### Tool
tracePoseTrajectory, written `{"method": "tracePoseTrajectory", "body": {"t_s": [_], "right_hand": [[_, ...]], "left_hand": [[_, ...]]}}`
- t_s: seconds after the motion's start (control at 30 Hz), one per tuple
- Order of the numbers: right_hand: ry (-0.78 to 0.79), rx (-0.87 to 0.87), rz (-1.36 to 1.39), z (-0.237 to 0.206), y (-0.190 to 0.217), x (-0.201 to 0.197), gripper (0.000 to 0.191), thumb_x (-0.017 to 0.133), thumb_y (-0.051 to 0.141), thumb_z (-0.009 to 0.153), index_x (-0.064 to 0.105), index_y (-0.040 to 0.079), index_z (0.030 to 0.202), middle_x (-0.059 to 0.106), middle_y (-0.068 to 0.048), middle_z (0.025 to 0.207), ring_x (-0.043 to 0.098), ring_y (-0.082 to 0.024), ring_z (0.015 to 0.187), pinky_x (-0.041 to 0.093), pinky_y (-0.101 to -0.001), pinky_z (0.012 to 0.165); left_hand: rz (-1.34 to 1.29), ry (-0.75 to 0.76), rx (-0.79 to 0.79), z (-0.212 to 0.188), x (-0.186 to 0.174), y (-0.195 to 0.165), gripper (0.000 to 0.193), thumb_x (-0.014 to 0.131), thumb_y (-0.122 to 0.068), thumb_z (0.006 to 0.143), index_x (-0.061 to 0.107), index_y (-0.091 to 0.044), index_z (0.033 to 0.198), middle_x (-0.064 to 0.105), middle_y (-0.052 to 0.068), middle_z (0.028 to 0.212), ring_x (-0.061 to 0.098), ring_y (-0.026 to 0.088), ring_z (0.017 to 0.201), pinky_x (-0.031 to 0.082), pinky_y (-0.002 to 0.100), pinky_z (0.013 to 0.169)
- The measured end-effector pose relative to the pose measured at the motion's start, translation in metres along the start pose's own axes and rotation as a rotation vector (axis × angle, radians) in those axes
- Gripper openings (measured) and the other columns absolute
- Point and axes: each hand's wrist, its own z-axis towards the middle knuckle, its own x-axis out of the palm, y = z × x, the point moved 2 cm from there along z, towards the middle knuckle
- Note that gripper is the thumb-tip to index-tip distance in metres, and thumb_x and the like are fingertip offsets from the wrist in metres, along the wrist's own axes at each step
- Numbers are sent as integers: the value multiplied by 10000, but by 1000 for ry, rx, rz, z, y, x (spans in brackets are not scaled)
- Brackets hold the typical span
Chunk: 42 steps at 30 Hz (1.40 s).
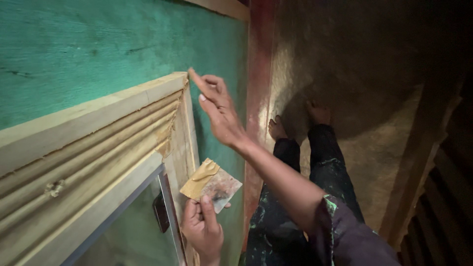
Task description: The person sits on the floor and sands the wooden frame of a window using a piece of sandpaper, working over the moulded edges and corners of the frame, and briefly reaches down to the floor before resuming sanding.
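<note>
The right hand [219, 116] reaches up with fingers [199, 81] extended and loosely spread, the index tip touching the mitred corner of a pale, ribbed wooden frame [98, 143] set against a rough green wall [98, 44]. Below, the left hand [202, 229] pinches a small square card [212, 184] between thumb and fingers; tan putty is smeared over its upper corner, just beside the frame's upright.

A green wall [98, 44], a red post [258, 74] and a brown floor [374, 128]
</note>
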Motion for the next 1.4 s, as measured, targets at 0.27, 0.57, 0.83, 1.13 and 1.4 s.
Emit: {"method": "tracePoseTrajectory", "body": {"t_s": [0.27,0.57,0.83,1.13,1.4], "right_hand": [[-18,83,211,-10,-7,16,517,440,87,1049,489,109,1563,455,-96,1414,446,-216,1346,337,-316,1173],[13,67,214,-23,0,11,623,473,1,904,549,88,1516,411,-105,1516,398,-240,1466,312,-342,1246],[-26,53,215,-37,13,23,633,478,29,940,490,88,1570,392,-109,1551,355,-254,1503,275,-361,1273],[-52,41,145,-42,17,40,640,509,28,966,443,103,1598,298,-79,1572,397,-236,1411,348,-353,1216],[-21,-27,-106,-40,30,1,458,529,-3,970,713,160,1356,409,-80,1446,446,-228,1376,392,-352,1243]], "left_hand": [[11,-13,-3,-1,-4,4,207,519,-88,1049,626,83,1092,767,146,960,726,143,755,579,274,692],[8,-43,-45,-7,-6,4,207,517,-84,1030,619,80,1105,752,121,965,714,123,768,589,276,683],[63,-63,-11,-8,-15,9,199,544,-80,1054,629,98,1079,764,148,905,704,135,731,546,264,672],[45,-92,-22,-14,-22,17,205,539,-65,1033,641,100,1101,760,147,909,710,138,737,575,267,683],[14,-35,-18,-16,-22,20,188,532,-67,1040,631,89,1077,758,137,907,720,133,744,571,265,687]]}}
